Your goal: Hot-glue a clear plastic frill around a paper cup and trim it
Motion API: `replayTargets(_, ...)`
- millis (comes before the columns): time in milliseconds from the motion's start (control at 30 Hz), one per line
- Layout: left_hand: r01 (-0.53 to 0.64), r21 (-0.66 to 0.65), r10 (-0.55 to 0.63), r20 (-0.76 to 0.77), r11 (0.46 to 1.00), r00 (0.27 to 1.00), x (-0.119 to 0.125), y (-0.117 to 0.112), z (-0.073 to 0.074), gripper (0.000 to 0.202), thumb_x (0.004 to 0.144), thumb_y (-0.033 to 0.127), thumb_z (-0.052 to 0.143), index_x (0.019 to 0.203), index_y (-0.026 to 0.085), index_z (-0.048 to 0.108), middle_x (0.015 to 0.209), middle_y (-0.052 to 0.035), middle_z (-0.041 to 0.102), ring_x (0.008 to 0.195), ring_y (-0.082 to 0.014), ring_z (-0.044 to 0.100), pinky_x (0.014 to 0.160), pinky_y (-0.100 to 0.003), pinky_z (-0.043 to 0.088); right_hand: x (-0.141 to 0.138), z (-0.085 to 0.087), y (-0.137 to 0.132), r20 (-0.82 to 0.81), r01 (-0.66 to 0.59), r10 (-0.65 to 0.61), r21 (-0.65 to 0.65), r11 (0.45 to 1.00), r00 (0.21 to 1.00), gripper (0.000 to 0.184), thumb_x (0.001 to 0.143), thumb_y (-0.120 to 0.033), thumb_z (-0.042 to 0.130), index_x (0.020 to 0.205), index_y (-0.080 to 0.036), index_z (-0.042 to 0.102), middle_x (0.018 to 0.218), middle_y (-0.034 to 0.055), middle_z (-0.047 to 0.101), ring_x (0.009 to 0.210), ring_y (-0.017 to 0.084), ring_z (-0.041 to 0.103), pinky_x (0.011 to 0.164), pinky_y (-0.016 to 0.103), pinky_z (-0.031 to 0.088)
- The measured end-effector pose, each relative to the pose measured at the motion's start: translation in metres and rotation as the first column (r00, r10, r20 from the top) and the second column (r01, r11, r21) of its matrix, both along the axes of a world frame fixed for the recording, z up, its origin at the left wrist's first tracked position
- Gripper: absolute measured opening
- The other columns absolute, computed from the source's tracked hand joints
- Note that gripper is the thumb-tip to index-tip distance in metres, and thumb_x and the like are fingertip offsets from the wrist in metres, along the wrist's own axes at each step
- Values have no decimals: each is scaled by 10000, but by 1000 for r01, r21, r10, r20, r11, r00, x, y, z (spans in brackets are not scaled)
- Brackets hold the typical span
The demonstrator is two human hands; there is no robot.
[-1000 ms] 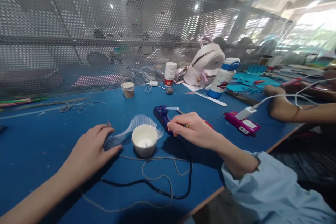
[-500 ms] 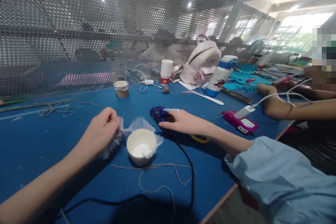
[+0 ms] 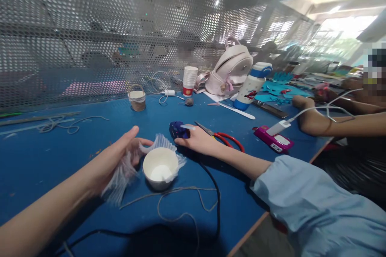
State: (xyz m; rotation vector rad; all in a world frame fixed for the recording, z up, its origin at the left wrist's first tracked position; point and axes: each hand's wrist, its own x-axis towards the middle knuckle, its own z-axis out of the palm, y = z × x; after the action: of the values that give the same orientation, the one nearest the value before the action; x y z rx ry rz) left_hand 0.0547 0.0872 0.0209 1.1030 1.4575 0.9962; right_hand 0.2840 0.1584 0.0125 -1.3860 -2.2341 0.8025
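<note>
A pleated, see-through strip (image 3: 119, 182) hangs from my left hand (image 3: 120, 152), its folds lying over the palm and fingers. The thumb is raised, while the other fingers curl loosely about the strip. Just right of that hand stands a small cream paper cup (image 3: 160, 168), part of the pleated strip around its far and right rim. My right hand (image 3: 197, 140) is closed on a dark blue hot glue gun (image 3: 177, 129) resting on the table, with a whitish glue stick (image 3: 188, 127) showing above the fingers. Some of the gun is hidden under the hand.
Red-handled scissors (image 3: 223, 136) lie beyond my right forearm. Loose string (image 3: 169, 211) and a black cord (image 3: 217, 204) cross the near table. Farther back are a small basket (image 3: 137, 101), stacked paper cups (image 3: 189, 80), a backpack (image 3: 230, 70) and a bottle (image 3: 251, 86). Another person's arm (image 3: 337, 124) rests at right.
My left hand has turned palm-inward and its thumb has lifted away from the fingers, with the strip spread lower. My right hand stays on the glue gun; the scissors now show more fully.
</note>
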Motion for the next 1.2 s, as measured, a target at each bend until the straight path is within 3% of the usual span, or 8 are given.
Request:
replayTargets(100,48,-217,-5,193,975,981,1,2,-3,460,639,578,693,864,177,716,568,-34,613,468,-160,527,457,-287,430,1,-6,4,-58,-18,17,-7,1000,998,135,751,-268,611,797,-145,575,699,-13,541,636,109,447,585,241,343)
replayTargets(267,114,-173,-74,222,978,972,5,-1,2,400,556,401,809,856,145,740,800,-97,719,668,-202,621,575,-295,468,12,4,-1,-154,-54,56,15,998,986,140,790,-260,524,841,-145,585,670,-21,512,609,110,432,554,243,329)
replayTargets(467,199,-134,-184,116,971,976,2,0,3,369,574,470,780,798,180,734,733,-53,688,620,-167,561,547,-262,396,23,43,-40,-217,117,-53,293,949,975,144,793,-298,554,792,-162,602,745,29,607,656,153,524,615,284,406)
replayTargets(567,176,-84,-172,56,981,984,2,0,4,268,562,420,774,616,184,660,602,1,575,551,-121,453,517,-238,337,24,52,-61,-240,29,61,353,935,969,110,808,-303,572,800,-194,584,772,37,648,666,166,575,634,291,452)
replayTargets(667,168,-69,-163,69,983,984,5,-2,10,245,570,374,759,594,182,608,603,20,543,564,-110,427,532,-231,328,26,51,-72,-165,-224,308,394,891,937,86,812,-231,575,889,-193,571,846,46,667,694,151,598,633,266,468)
replayTargets(800,139,-66,-136,49,988,990,8,-3,18,207,563,315,725,608,176,579,593,34,524,577,-103,421,542,-224,317,31,47,-72,-29,-472,546,466,748,837,220,848,-240,551,1046,-144,558,926,86,666,790,151,605,696,259,472)
replayTargets(1000,103,-75,-102,19,992,995,14,0,21,167,575,278,677,587,180,543,559,34,538,533,-94,416,524,-228,302,36,54,-76,273,-630,572,433,644,773,196,958,-251,404,943,-128,556,803,63,613,654,135,500,616,261,383)
replayTargets(1200,63,-62,-63,5,996,998,20,-2,22,176,544,296,677,572,180,547,551,36,542,535,-95,424,530,-232,313,29,59,-89,541,-648,398,416,638,740,157,947,-249,452,930,-132,555,793,41,597,611,141,454,602,283,325)
